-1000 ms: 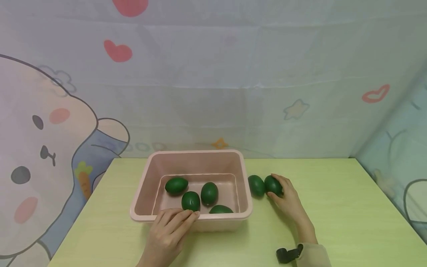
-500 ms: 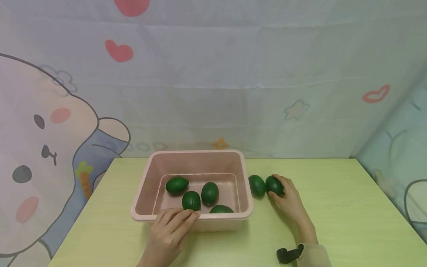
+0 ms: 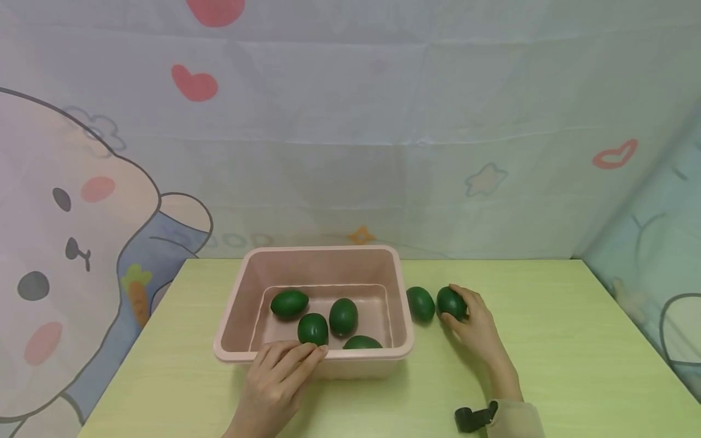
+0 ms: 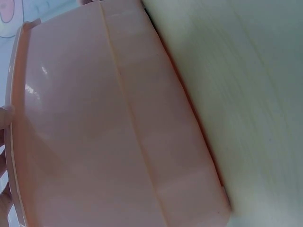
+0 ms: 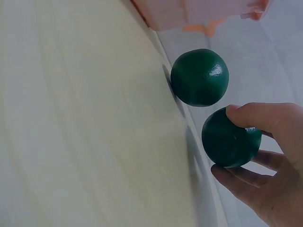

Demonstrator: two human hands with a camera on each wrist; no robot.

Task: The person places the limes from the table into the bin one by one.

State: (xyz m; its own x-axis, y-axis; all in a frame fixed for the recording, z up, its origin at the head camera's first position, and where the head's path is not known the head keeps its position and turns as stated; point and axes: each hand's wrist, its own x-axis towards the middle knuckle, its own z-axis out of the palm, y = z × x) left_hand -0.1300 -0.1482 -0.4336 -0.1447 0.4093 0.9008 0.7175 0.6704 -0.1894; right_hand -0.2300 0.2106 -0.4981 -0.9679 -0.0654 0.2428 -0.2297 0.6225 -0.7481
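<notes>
My right hand (image 3: 475, 322) holds a dark green, avocado-like fruit (image 5: 231, 138) between thumb and fingers, close over the table right of the pink bin (image 3: 317, 265). A second fruit of the same kind (image 3: 420, 305) lies just left of it, against the bin's right side in the head view, with a narrow gap between the two. My left hand (image 3: 279, 383) grips the bin's front rim, its fingers over the edge; the left wrist view shows the thumb (image 4: 5, 116) at that rim. Inside the bin lie several more green fruits (image 3: 343, 316), one partly hidden by the front wall.
The light yellow-green table (image 3: 547, 340) extends to both sides of the bin. Behind it hangs a printed cloth (image 3: 339, 121) with hearts and a cartoon animal. A black wrist mount (image 3: 472, 418) sits at the right wrist.
The right hand and its fruit have shifted slightly to the right, and a small gap now shows beside the second fruit. The left hand and bin stay where they were.
</notes>
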